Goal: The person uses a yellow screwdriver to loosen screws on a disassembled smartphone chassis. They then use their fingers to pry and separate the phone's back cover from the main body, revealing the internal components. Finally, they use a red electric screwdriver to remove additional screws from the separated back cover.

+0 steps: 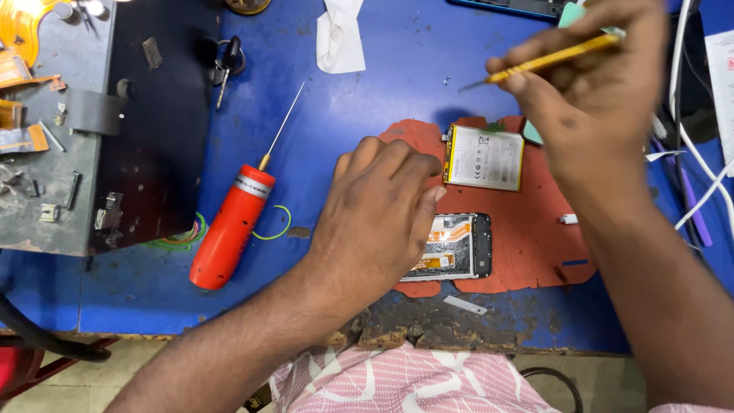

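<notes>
My left hand (378, 218) lies palm down on an opened phone frame (461, 246), covering its left part and holding it flat on a red work mat (535, 237). My right hand (592, 92) is raised above the mat's far right side and grips yellow tweezers (547, 60), their tip pointing left over the blue table. A white phone battery (485, 157) lies on the mat just beyond the phone frame, between my two hands.
A red bottle with a long needle tip (229, 226) lies left of my left hand. A dark metal block with small parts (107, 130) fills the far left. Keys (227, 63), a crumpled tissue (340, 37) and white cables (699, 153) lie around the blue table (359, 99).
</notes>
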